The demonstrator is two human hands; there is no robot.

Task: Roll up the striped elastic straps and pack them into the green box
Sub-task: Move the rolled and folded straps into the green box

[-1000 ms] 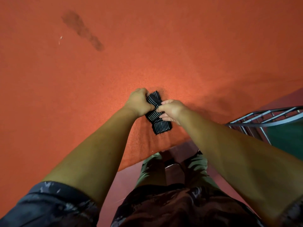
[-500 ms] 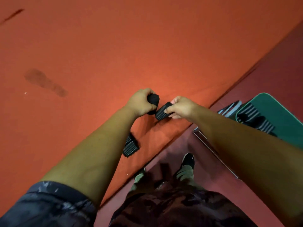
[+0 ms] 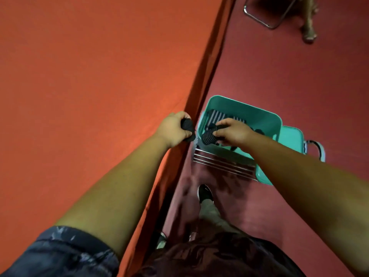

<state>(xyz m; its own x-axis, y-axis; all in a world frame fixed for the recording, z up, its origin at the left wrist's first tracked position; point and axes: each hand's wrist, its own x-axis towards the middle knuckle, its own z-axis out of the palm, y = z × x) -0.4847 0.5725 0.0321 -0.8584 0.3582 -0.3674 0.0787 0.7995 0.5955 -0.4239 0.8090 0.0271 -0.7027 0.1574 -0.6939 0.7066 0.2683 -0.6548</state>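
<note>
Rolled strap (image 3: 208,136) now over green box (image 3: 259,119)

Left sleeve: short dark blue-grey fabric sleeve (image 3: 60,254) with a pale grey mottled print. The cloth is soft and lightly creased, and the hem ends above the elbow.
Torso: dark mottled fabric top (image 3: 219,258) with a dull brownish print on near-black. The pattern resembles the sleeve's. Exact tone is unclear in the dim light.
Arms: left forearm (image 3: 119,188) and right forearm (image 3: 299,176) are uncovered down to the left hand (image 3: 173,127) and right hand (image 3: 233,131).
Leg: one pale khaki trouser leg (image 3: 211,214), loose, wrinkled near the ankle, somewhat blurred.
Footwear: black low shoe (image 3: 205,193) with a thin white sole edge and a small pale mark on the upper.
Other foot: a pale fragment beside the torso, too blurred to tell.
</note>
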